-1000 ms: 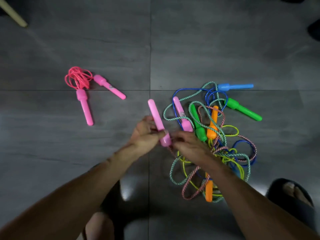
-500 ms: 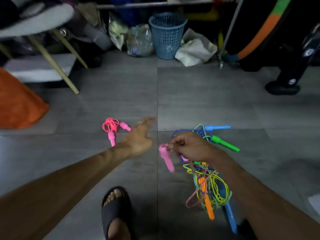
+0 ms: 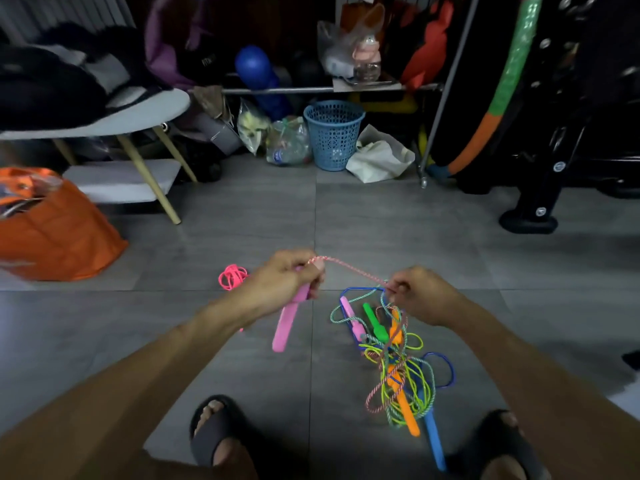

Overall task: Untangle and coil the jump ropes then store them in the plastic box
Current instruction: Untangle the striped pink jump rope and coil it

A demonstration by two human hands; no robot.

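Handle point(image 3: 290, 318) of pink plastic now hangs gripped in the left hand point(image 3: 284, 282), no longer the right hand point(image 3: 420, 294), which pinches the striped cord point(image 3: 349, 270).

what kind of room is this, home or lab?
Likely a home storage corner, not a lab: grey floor tiles, a blue plastic wastebasket, an orange bag, and a metal rack crammed with bags and bottles.

A cluttered home storage corner is showing here. A blue perforated plastic wastebasket point(image 3: 333, 135), an orange fabric bag point(image 3: 55, 233) and a white wooden-legged chair point(image 3: 114, 123) are sitting on grey floor tiles point(image 3: 398, 230).
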